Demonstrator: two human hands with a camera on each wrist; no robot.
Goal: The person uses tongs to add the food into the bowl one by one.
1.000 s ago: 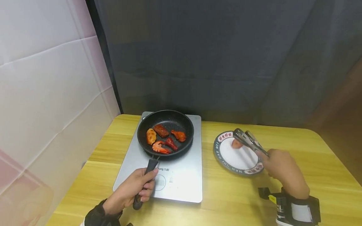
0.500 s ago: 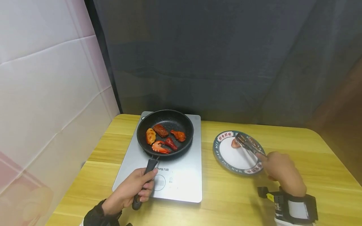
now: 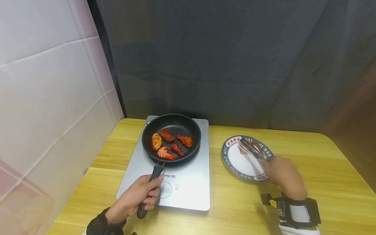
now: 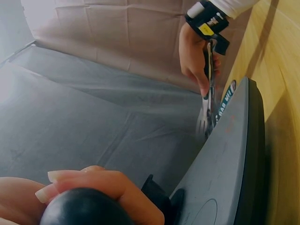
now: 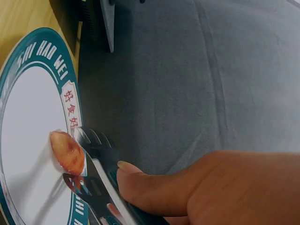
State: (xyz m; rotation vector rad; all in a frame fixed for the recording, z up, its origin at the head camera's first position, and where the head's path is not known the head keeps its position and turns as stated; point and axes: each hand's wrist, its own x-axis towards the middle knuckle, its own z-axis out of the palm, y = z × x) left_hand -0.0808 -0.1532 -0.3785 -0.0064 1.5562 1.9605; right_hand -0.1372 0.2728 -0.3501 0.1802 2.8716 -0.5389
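Note:
My left hand (image 3: 141, 192) grips the black handle (image 3: 156, 172) of a frying pan (image 3: 192, 125) that sits on a silver induction cooker (image 3: 194, 189). Metal food tongs (image 3: 255, 150) are held in my right hand (image 3: 285, 174) above a round plate (image 3: 246, 164) with a dark green lettered rim. A small browned piece of food (image 5: 68, 152) lies on that plate, right by the spread tips of the tongs. Whether the tips touch it I cannot tell. From the head camera the tongs cover much of this piece.
In the pan lie a shrimp (image 3: 166, 153), a small red drumstick (image 3: 177, 149), a dark brown slab of meat (image 3: 166, 135), a reddish-orange piece (image 3: 185, 141) and a yellow-brown piece (image 3: 156, 141). A grey curtain (image 3: 220, 65) stands behind the wooden table (image 3: 317, 156).
My right hand and the tongs have shifted a little to the left over the plate, closer about the piece of food. My left hand and the pan stay in place.

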